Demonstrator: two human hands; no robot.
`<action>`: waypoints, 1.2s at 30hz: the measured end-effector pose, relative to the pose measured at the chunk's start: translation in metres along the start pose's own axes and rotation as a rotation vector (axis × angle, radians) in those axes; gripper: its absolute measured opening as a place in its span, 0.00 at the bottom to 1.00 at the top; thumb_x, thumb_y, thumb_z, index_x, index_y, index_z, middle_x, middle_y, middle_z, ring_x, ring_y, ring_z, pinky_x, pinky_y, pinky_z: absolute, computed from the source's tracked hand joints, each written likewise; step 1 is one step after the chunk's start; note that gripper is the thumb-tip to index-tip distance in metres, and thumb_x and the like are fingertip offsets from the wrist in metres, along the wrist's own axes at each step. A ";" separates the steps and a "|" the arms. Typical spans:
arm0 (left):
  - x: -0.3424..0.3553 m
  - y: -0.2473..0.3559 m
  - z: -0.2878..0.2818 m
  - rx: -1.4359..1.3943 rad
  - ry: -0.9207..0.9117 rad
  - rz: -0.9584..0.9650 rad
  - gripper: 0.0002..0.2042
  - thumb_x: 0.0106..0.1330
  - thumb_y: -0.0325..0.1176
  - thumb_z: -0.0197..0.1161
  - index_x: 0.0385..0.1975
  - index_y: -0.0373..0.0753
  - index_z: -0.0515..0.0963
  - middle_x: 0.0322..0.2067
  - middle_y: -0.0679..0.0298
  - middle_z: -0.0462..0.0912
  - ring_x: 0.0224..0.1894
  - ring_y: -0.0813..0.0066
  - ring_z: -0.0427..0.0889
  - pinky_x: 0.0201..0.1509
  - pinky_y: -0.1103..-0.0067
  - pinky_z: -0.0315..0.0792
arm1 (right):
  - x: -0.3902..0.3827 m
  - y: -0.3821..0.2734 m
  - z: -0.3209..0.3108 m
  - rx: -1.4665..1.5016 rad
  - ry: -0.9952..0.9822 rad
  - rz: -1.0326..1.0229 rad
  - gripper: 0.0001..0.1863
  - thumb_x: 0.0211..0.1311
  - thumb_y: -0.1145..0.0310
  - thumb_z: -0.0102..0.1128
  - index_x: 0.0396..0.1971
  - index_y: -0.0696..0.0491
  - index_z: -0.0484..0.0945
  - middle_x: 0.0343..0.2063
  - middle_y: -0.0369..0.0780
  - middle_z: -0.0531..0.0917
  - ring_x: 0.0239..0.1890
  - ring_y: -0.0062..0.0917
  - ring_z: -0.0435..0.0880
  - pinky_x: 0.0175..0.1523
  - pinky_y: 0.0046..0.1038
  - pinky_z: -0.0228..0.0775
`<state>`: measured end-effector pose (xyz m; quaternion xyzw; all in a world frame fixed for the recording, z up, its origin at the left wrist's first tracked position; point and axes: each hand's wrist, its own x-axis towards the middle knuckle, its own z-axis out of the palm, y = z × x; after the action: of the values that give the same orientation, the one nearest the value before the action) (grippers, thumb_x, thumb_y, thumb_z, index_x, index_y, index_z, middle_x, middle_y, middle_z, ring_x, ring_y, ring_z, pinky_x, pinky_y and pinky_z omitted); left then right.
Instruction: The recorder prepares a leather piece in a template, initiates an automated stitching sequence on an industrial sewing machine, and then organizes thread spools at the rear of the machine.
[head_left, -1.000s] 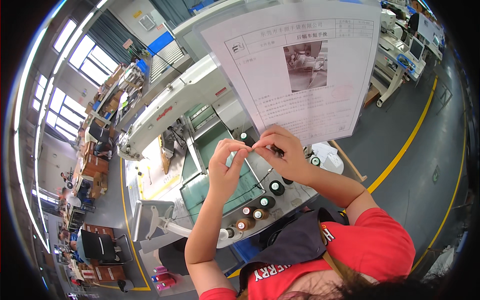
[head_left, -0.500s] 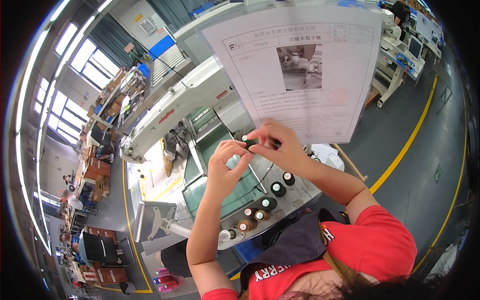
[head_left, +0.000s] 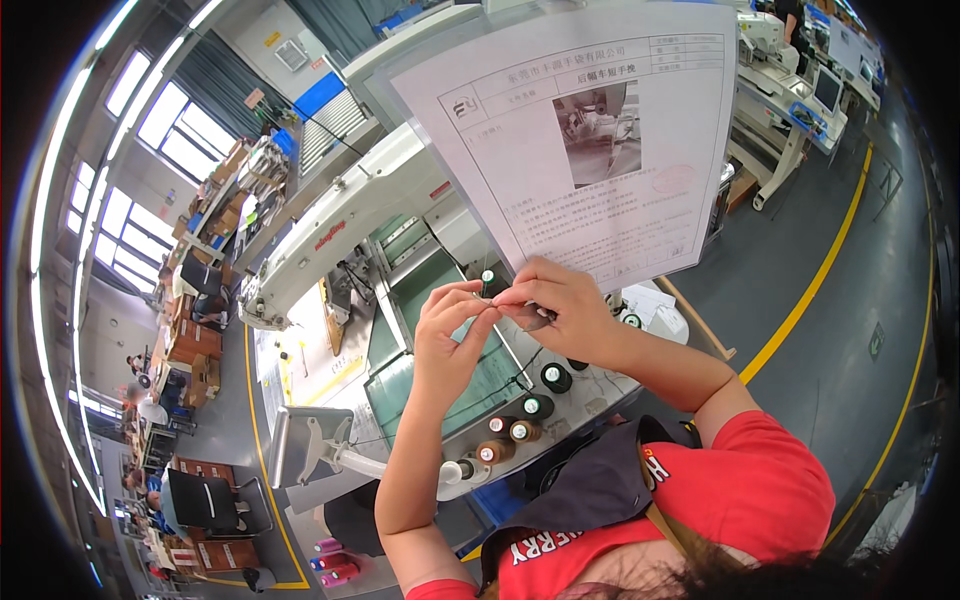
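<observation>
My left hand (head_left: 455, 325) and my right hand (head_left: 560, 305) meet at the fingertips above the machine's green bed. Both thumbs and forefingers are pinched together; whatever is between them is too fine to make out. A small dark thing shows in the curled fingers of my right hand, its kind hidden. Just behind the fingertips stands a dark green thread spool (head_left: 492, 283) with a pale top. Over my right hand hangs a printed sheet in a clear sleeve (head_left: 620, 215). The white arm of a sewing machine (head_left: 350, 215) lies to the left.
Several thread spools, among them a black one (head_left: 556, 377) and a brown one (head_left: 495, 452), line the table's near edge. A grey metal bracket (head_left: 310, 445) sticks out at the left. Pink spools (head_left: 340, 573) lie lower left. Yellow floor lines (head_left: 800, 310) run along the right aisle.
My right fingertips have moved down slightly to meet my left ones, uncovering more of the spool behind. The hanging sheet has shifted a little left. My right forearm now covers most of one spool.
</observation>
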<state>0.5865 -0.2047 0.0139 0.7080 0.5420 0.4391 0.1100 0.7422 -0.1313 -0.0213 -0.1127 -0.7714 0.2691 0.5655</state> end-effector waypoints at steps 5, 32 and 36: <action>-0.003 0.011 -0.002 0.135 -0.027 0.020 0.03 0.55 0.28 0.60 0.26 0.37 0.79 0.27 0.66 0.77 0.47 0.66 0.73 0.52 0.72 0.62 | 0.002 -0.004 -0.005 -0.129 -0.061 -0.010 0.08 0.43 0.77 0.64 0.27 0.52 0.77 0.22 0.34 0.73 0.20 0.23 0.75 0.21 0.22 0.65; 0.003 0.001 0.008 -0.120 0.083 -0.053 0.05 0.54 0.29 0.56 0.19 0.36 0.74 0.22 0.66 0.74 0.40 0.69 0.73 0.59 0.67 0.55 | -0.007 0.005 -0.007 1.067 0.037 0.709 0.06 0.55 0.69 0.56 0.32 0.53 0.73 0.19 0.28 0.68 0.16 0.08 0.58 0.21 0.15 0.47; 0.003 0.003 0.006 -0.036 0.081 0.000 0.05 0.54 0.29 0.56 0.19 0.36 0.74 0.23 0.66 0.75 0.41 0.68 0.73 0.60 0.64 0.54 | -0.008 -0.006 -0.005 0.604 0.021 0.555 0.11 0.50 0.75 0.59 0.36 0.52 0.76 0.24 0.28 0.68 0.19 0.09 0.60 0.24 0.13 0.52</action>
<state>0.5933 -0.2016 0.0141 0.6875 0.5380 0.4772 0.1008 0.7500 -0.1390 -0.0234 -0.1485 -0.5922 0.6246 0.4870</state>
